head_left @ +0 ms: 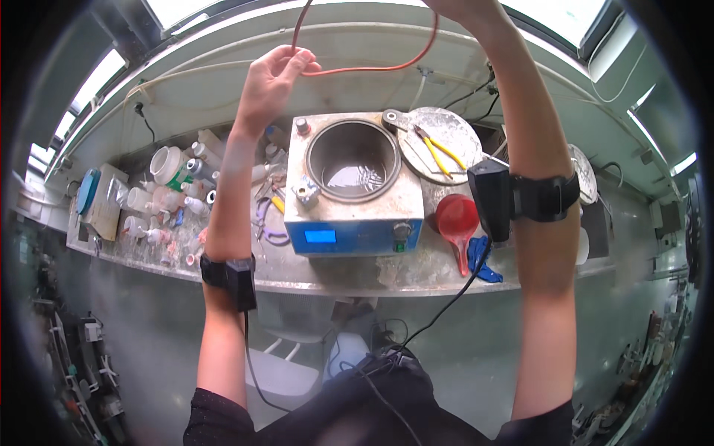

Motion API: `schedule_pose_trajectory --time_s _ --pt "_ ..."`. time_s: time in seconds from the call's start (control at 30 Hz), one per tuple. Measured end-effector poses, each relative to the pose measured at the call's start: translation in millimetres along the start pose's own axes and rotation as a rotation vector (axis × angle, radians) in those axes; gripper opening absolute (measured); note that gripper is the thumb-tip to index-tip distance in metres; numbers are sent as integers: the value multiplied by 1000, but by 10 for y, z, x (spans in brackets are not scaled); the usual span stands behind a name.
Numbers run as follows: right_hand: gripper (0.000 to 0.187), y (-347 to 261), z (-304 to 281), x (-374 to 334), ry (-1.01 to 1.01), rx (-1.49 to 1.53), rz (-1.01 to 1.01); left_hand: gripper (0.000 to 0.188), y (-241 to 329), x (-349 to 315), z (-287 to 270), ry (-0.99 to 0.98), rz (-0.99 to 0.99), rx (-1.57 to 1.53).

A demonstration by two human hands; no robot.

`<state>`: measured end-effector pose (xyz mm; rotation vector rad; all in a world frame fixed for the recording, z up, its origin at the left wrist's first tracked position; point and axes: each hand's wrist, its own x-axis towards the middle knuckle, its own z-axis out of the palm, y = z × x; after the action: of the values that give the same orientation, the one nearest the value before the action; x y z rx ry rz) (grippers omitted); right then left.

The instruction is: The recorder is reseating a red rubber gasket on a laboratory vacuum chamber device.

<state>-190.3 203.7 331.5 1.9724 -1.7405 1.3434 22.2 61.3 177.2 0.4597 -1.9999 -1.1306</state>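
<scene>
Over the bench, my left hand is closed, thumb and fingers pinching a thin reddish-brown hose. From there the hose loops up out of the top edge and also sags across to the right. My right hand is raised at the top edge, beside the hose's right end; its fingers are cut off by the frame. Below both hands stands a box-shaped machine with a blue front, a lit screen and an open round metal chamber. Its round lid is swung to the right, with yellow-handled pliers lying on it.
Several bottles and a white tub crowd the bench's left side. Purple-handled scissors lie left of the machine. On the right are a red ladle-like scoop and a crumpled blue glove. Cables from my forearm straps hang down.
</scene>
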Motion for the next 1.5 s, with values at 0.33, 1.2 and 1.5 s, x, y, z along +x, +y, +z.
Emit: schedule_pose_trajectory --time_s 0.33,1.2,1.5 --pt "18 536 564 -1323 -209 -129 115 37 -511 -784 -222 -67 -371 85" --pt "32 907 1607 -2989 -315 -64 333 28 -1285 -1156 -263 -428 -346 179" --pt "38 830 1570 -2993 -368 -39 342 29 -1381 -1091 -212 -315 -276 350"
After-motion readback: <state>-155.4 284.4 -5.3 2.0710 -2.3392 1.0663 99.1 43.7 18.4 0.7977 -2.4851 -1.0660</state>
